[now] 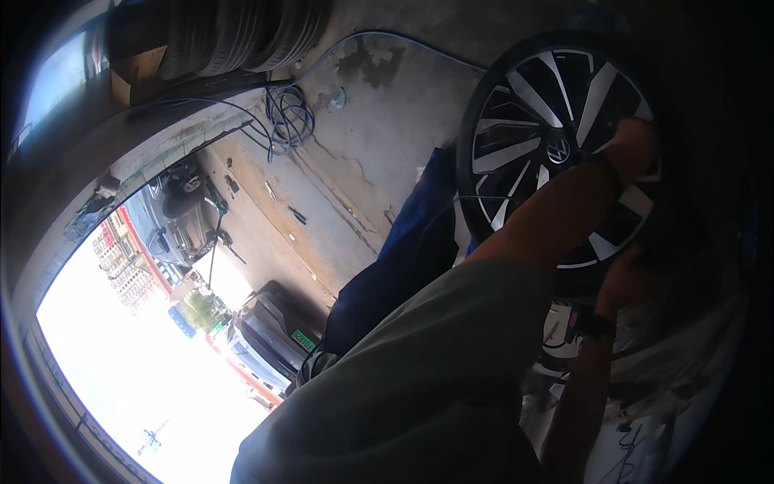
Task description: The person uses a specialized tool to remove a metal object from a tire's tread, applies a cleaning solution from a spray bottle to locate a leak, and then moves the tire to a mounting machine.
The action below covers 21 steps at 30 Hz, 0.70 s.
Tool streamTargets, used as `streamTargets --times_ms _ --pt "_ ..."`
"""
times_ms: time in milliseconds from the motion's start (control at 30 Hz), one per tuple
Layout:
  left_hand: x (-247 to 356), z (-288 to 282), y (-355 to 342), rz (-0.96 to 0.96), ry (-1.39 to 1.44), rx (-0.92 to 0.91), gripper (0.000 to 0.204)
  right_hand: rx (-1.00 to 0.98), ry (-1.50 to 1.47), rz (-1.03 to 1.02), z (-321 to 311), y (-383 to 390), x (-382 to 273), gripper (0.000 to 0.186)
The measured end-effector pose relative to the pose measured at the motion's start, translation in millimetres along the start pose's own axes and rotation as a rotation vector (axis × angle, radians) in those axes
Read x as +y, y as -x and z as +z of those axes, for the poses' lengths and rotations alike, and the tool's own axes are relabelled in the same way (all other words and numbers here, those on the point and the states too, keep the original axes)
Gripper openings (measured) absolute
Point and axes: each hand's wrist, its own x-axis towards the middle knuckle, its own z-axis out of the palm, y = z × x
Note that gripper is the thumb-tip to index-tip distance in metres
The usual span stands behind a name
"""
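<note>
Gripping a black-tyred wheel [556, 149] with silver-and-black spokes, both hands' [637, 149] grip closed.

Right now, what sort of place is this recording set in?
Most likely a tyre or car repair garage: both hands hold an alloy wheel, tyres are stacked by the wall, and cars stand at the open doorway.

A tyre or car workshop, it seems: stacked tyres [242, 36], coiled hoses [288, 117] on stained concrete floor [379, 137], an alloy wheel [556, 149], cars [266, 339] outside.
</note>
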Motion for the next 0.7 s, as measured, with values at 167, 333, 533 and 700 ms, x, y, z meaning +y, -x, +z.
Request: streamTargets --times_ms 167,333,533,700 --pt "-9 9 -9 0.194 -0.161 -0.069 0.026 -0.078 -0.102 0.121 -14 -5 -11 0.081" --pt "-31 19 -15 0.456 -0.259 0.019 0.021 0.046 -0.067 -0.062 -24 -4 -11 0.070" --pt "-6 -10 3 0.624 -0.559 0.042 0.023 -0.100 -0.172 0.113 -8 28 -8 0.071" --pt "-36 -26 7 0.364 -0.328 0.126 0.031 -0.174 -0.278 0.284 -52 -4 -48 0.088"
